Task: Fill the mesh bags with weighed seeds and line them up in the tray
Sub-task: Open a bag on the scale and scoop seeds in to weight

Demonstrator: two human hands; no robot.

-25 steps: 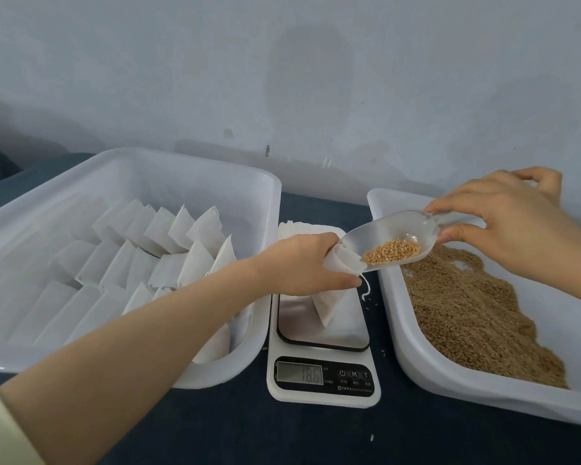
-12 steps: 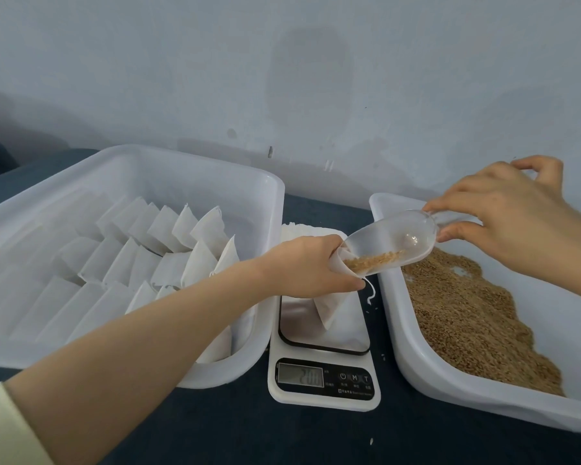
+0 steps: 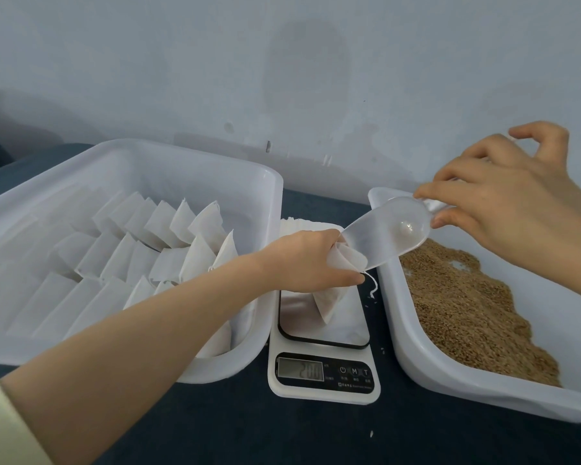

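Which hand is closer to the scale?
Left. The left hand holds the bag right over the scale. The right hand holds the scoop off to the side, over the seed tray.

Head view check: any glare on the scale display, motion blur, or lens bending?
In the head view, light is soft and even, shadows faint; the scale display reads dim and soft, digits roughly 200; a small highlight sits on the clear scoop in the right hand; the mesh bag in the left hand looks sharp; the left tray rim bows from wide-angle distortion.
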